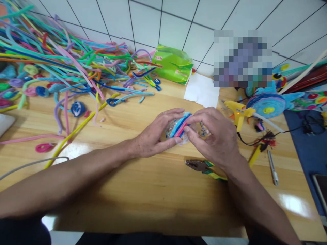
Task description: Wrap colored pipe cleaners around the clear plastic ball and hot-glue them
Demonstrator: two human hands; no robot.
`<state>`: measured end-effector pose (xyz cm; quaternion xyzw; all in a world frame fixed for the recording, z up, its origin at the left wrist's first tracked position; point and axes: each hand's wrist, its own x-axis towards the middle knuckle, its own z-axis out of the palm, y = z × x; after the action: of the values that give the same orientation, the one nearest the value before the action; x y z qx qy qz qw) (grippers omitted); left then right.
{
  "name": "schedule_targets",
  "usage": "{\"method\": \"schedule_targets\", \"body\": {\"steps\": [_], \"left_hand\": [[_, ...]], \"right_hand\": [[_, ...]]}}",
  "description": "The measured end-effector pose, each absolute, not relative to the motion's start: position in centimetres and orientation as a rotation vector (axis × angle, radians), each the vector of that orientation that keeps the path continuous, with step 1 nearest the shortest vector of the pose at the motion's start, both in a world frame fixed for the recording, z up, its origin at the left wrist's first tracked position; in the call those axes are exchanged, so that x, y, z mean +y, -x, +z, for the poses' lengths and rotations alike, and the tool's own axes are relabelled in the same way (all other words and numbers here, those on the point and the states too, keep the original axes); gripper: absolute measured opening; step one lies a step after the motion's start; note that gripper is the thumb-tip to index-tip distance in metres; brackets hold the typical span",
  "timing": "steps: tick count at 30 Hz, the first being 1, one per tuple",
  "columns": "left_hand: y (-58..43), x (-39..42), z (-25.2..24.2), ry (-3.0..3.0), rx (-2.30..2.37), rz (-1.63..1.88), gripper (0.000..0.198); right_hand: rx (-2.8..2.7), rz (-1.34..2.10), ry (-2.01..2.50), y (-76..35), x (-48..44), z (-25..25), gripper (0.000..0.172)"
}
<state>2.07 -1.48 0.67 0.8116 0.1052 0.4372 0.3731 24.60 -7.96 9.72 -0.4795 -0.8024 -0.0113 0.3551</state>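
Between my hands, over the middle of the table, is a small clear plastic piece wrapped with light blue, dark blue and pink pipe cleaner bands (181, 125). My left hand (158, 131) grips it from the left, thumb below and fingers above. From the right, the thumb and forefinger of my right hand (213, 132) pinch at the bands' edge. Scissors (203, 130) show partly beside the right fingers. Below my right hand lie pliers (199, 165) with yellow-green handles, partly hidden by the wrist.
A heap of coloured pipe cleaners (76, 64) fills the back left. Behind my hands are a green packet (172, 64) and white paper (201, 91). At right are a yellow glue gun (238, 112) with a cord, a blue fish-like craft piece (267, 105) and a utility knife (273, 168).
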Motion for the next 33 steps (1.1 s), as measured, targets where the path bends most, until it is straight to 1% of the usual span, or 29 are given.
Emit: {"method": "schedule_targets", "body": {"steps": [12, 21, 27, 33], "left_hand": [[-2.06, -1.55, 0.83, -2.084, 0.274, 1.123, 0.077], [-1.97, -1.48, 0.94, -2.09, 0.285, 1.09, 0.077], [-1.93, -1.54, 0.87, -2.077, 0.309, 1.085, 0.077], [-1.88, -1.49, 0.74, -2.082, 0.299, 1.083, 0.078]], "right_hand": [[-2.125, -0.03, 1.249, -24.78, -8.01, 9.98, 0.004], [-2.117, 0.056, 1.299, -25.03, -8.17, 9.96, 0.009], [-2.086, -0.008, 1.256, -24.7, -8.22, 9.66, 0.008], [-2.089, 0.041, 1.255, -24.88, -8.21, 9.79, 0.008]]}}
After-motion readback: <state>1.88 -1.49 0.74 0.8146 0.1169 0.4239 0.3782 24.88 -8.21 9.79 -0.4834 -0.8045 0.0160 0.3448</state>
